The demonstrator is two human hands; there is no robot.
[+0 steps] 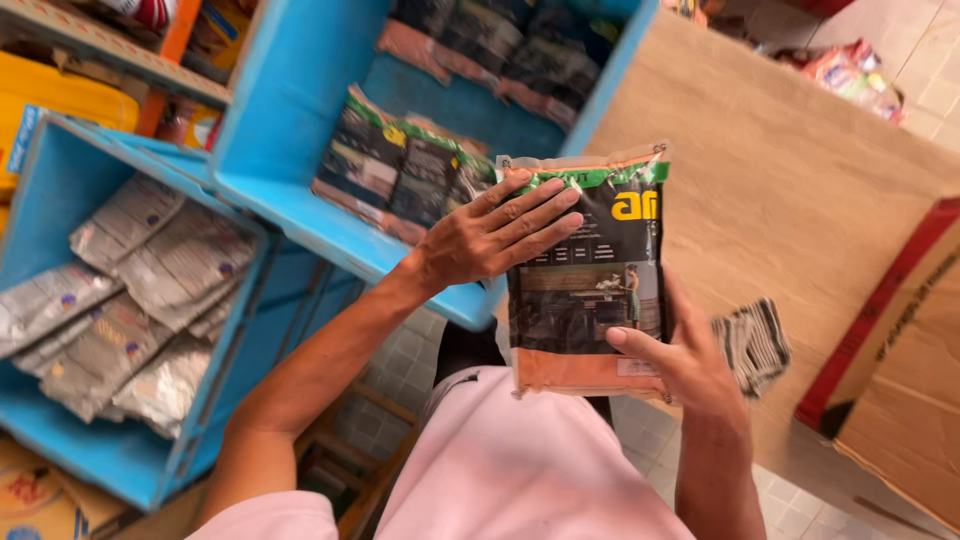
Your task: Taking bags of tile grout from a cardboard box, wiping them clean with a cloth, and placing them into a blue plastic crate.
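A flat plastic packet (590, 290), dark with green top and orange bottom bands, is held upright in front of me. My right hand (680, 355) grips its lower right edge, thumb across the front. My left hand (500, 232) lies flat with spread fingers on the packet's upper left face. Just behind my left hand is a blue shelf compartment (290, 190) holding several similar dark packets (400, 170).
A lower blue compartment (60, 440) on the left holds several silver packets (120, 300). A brown cardboard sheet (800, 180) stands at the right, with a red-edged carton (900, 380) beside it and a striped cloth (755, 340) behind my right hand. Tiled floor below.
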